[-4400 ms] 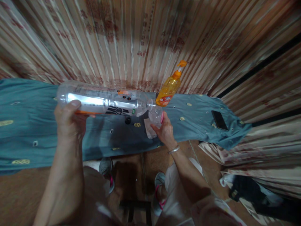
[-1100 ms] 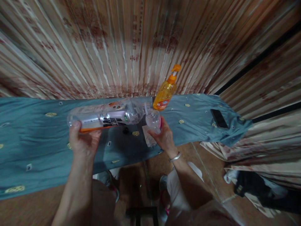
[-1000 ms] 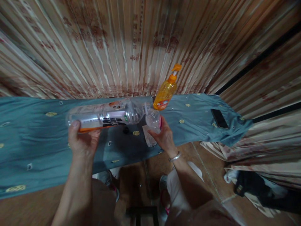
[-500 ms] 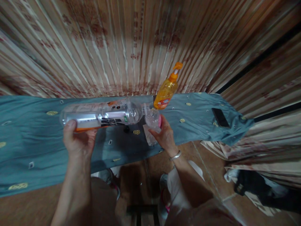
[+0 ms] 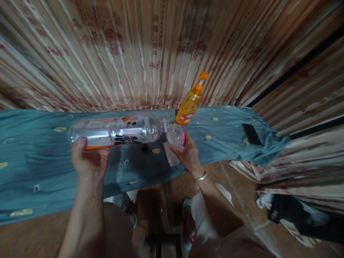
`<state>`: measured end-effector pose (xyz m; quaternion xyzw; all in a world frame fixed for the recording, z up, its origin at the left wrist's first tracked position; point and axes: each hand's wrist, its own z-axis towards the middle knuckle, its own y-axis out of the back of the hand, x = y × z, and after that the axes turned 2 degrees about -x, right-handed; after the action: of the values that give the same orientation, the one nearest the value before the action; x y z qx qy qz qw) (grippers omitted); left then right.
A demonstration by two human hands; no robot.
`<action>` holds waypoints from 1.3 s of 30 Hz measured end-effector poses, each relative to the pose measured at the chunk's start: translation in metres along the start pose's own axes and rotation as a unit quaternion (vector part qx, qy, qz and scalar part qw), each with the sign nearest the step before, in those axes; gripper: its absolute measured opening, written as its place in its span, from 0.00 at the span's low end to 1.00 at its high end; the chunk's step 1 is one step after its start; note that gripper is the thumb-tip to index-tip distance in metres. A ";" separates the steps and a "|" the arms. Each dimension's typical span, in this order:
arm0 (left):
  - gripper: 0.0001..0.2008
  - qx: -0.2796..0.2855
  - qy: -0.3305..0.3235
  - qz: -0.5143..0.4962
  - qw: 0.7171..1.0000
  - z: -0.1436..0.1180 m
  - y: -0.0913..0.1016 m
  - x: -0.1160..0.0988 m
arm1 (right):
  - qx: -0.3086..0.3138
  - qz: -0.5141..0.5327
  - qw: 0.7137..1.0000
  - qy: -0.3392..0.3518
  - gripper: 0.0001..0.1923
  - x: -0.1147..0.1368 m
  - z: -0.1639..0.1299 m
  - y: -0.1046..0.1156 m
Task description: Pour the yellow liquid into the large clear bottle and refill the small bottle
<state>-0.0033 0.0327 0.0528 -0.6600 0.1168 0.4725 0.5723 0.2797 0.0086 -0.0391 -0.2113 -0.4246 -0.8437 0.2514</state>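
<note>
My left hand [image 5: 90, 156] grips the base end of a large clear plastic bottle [image 5: 115, 132] with an orange and black label. The bottle lies level in the air, its neck pointing right. Wrapped round a small clear container with a pink base [image 5: 174, 136] is my right hand [image 5: 189, 152], a silver bracelet on its wrist. The bottle's mouth meets the small container's opening; whether liquid passes between them I cannot tell. Just behind stands an orange pump bottle [image 5: 189, 107], tilted in view.
A green-blue patterned cloth [image 5: 220, 143] covers the narrow table. On it are a dark phone [image 5: 252, 134] at the right, a pale tissue [image 5: 171, 156] and a small black cap-like object [image 5: 144, 147]. Curtains [image 5: 129, 53] hang behind; a dark stool [image 5: 162, 238] shows below.
</note>
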 end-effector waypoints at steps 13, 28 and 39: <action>0.24 -0.006 0.013 0.014 1.000 0.002 0.002 -0.001 | 0.006 -0.009 1.000 -0.001 0.43 0.001 0.001 0.001; 0.23 0.000 -0.017 0.008 1.000 0.000 -0.003 -0.006 | 0.011 -0.025 1.000 0.004 0.44 -0.002 -0.003 -0.003; 0.25 -0.005 -0.029 0.002 1.000 0.003 -0.002 -0.008 | 0.006 -0.019 1.000 0.019 0.44 -0.005 -0.004 -0.005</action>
<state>-0.0080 0.0325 0.0603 -0.6488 0.0992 0.4933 0.5709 0.2795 0.0088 -0.0472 -0.1856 -0.4286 -0.8497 0.2446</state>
